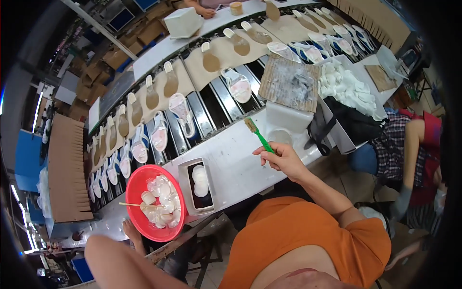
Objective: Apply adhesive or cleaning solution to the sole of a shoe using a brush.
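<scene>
My right hand (281,159) is closed round the handle of a green brush (261,138), like a toothbrush. Its tan bristles point up and away, above the white worktable (231,168). A translucent round container (280,138) stands just beyond that hand. Only my raised bare left arm (120,265) shows at the lower left; its hand is out of sight. Near that arm, a red basin (134,202) holds several whitish round pieces in clear wrap and a thin stick. Beside it, an open box (211,208) contains white round pads.
Beyond the table, a roller conveyor (199,113) carries sandals (236,85) and tan soles (211,61) on beige mats. A stained board (288,84) rests on a white block. White pieces (344,86) fill a box at right. Co-workers' hands (208,13) (131,230) show nearby.
</scene>
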Demonstrator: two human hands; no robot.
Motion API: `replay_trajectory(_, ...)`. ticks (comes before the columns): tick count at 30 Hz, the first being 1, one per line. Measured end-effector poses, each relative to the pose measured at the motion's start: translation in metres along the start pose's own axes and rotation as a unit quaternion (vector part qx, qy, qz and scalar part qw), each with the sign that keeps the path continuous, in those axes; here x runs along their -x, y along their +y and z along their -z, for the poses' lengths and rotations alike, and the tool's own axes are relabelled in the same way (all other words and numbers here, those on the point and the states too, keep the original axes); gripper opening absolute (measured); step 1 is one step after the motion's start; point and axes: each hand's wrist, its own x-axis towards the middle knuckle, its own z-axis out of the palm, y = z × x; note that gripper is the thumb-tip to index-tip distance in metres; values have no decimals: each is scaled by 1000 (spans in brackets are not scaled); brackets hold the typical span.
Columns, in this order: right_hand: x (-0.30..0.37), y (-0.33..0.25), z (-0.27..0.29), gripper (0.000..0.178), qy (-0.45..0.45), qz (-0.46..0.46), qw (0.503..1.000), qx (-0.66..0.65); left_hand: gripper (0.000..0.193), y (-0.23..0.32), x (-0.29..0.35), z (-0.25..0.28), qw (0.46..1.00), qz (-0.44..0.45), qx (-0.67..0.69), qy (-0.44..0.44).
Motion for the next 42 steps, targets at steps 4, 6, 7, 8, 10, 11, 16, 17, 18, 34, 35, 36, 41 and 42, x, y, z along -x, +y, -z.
replay_trajectory(4,4,4,5,22,9,-4,1000,25,17,-52,-26,-30,977,98,-186,45)
replay_trajectory(6,5,3,2,22,11,-4,1000,23,16,-89,12,-36,945,153,-280,76)
replay_trajectory(7,6,2,2,22,13,-2,1000,20,16,-100,15,-45,925,179,-324,91)
replay_trajectory(8,8,1,2,22,12,-3,1000,20,16,-109,14,-47,925,180,-323,90)
replay_trajectory(10,9,1,4,22,19,2,1000,16,15,-126,11,-49,927,160,-324,101)
replay_trajectory(11,9,0,5,22,18,1,1000,15,14,-133,10,-48,928,150,-325,106)
replay_trajectory(16,12,0,2,22,17,7,999,26,12,-144,20,-49,930,104,-324,141)
replay_trajectory(17,12,0,3,22,18,5,999,27,12,-142,19,-51,931,92,-322,144)
replay_trajectory(18,11,-1,3,22,21,4,1000,23,12,-140,18,-53,932,82,-320,149)
replay_trajectory(34,13,-2,0,20,29,13,999,35,18,-128,1,-45,901,-64,-415,113)
replay_trajectory(35,9,1,-1,20,26,9,999,37,18,-143,5,-45,902,-59,-414,111)
replay_trajectory(36,6,1,-4,20,18,8,999,34,19,-164,14,-45,788,-29,-612,58)
replay_trajectory(41,14,-3,-1,21,31,15,999,41,16,-191,2,-58,279,-46,-955,-91)
replay_trajectory(42,14,-3,-5,22,27,13,998,47,13,-195,10,-60,274,-47,-956,-91)
